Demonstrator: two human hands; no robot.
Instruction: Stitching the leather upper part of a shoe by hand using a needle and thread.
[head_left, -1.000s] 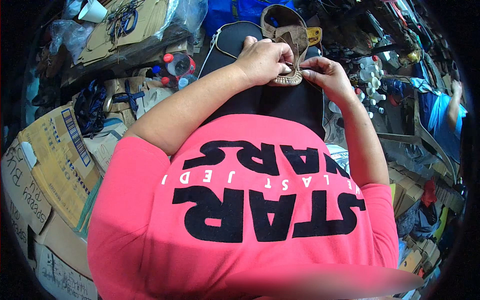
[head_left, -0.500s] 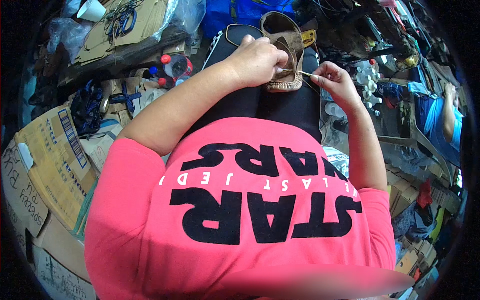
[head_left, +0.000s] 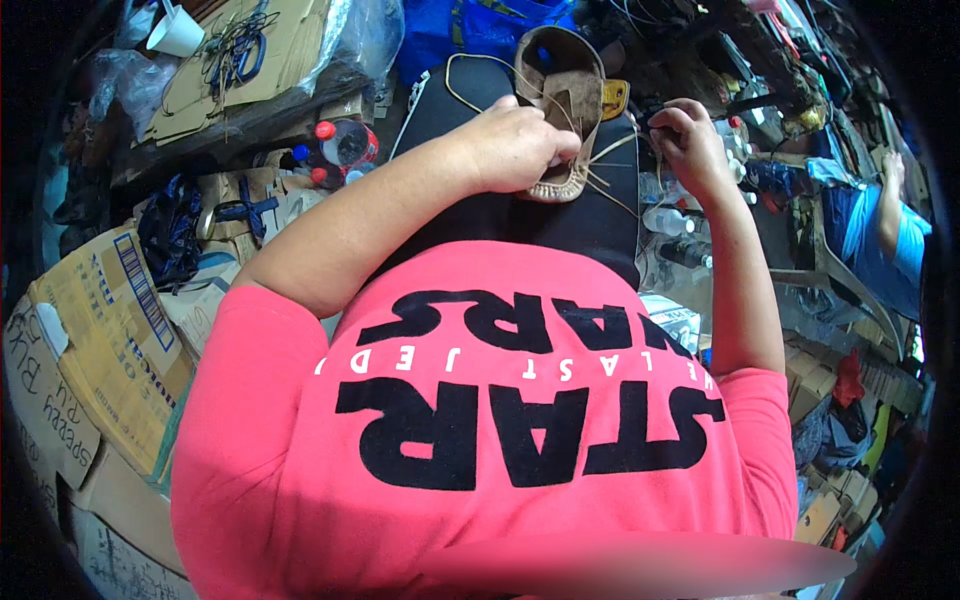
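A brown moccasin-style shoe point(head_left: 561, 52) rests on my lap, its stitched, puckered toe towards me. My left hand point(head_left: 522, 148) is closed on the shoe near its toe, covering part of the opening. Pale lace strands point(head_left: 612, 149) stick out from the shoe's right side, and a long loop of lace point(head_left: 452, 80) curves out past its left. To the right of the shoe, apart from it, my right hand point(head_left: 690, 145) is raised with thumb and fingers pinched together. A thin dark strand shows by those fingertips; what they hold is too small to make out.
Plastic bottles point(head_left: 345, 143) stand to the left, and more clear bottles point(head_left: 668, 221) lie right of my legs. Flattened cardboard point(head_left: 250, 75) with a white cup point(head_left: 176, 32) is at the far left. Boxes point(head_left: 110, 340) lean near left. Another person's arm point(head_left: 890, 205) shows far right.
My right hand has moved right and slightly up, away from the shoe; the pale lace end it pinched now sticks out free. The left hand and shoe have shifted slightly.
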